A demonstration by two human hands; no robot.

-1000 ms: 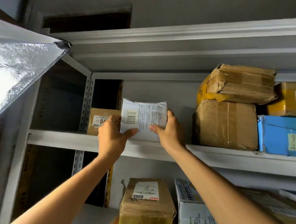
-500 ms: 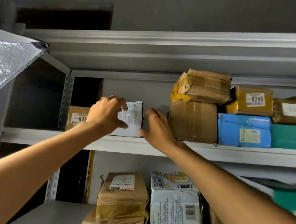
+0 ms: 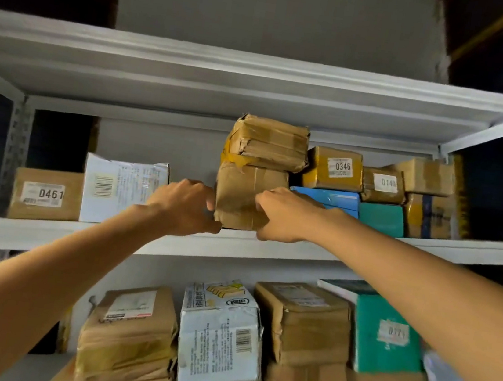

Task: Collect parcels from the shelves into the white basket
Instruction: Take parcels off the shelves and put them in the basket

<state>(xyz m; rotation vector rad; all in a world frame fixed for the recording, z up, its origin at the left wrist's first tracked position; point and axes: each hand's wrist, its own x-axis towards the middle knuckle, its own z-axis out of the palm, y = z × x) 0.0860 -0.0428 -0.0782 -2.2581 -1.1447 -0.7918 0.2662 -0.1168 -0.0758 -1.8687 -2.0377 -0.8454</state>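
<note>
Parcel: brown parcel [image 3: 244,196] on the upper shelf [image 3: 172,244]; basket unseen.
Hands: our left hand [image 3: 185,205] clasps its 8 o'clock corner, right hand [image 3: 282,215] its 4 o'clock edge.
Load: taped parcel [image 3: 267,143] stacked at 12 o'clock, hence, we judge, our two-sided hold.

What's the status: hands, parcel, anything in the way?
Left hand and right hand grip the lower brown parcel by its sides. It sits on the shelf, not lifted. An upper brown parcel is stacked on top; a blue parcel is close at right.
</note>
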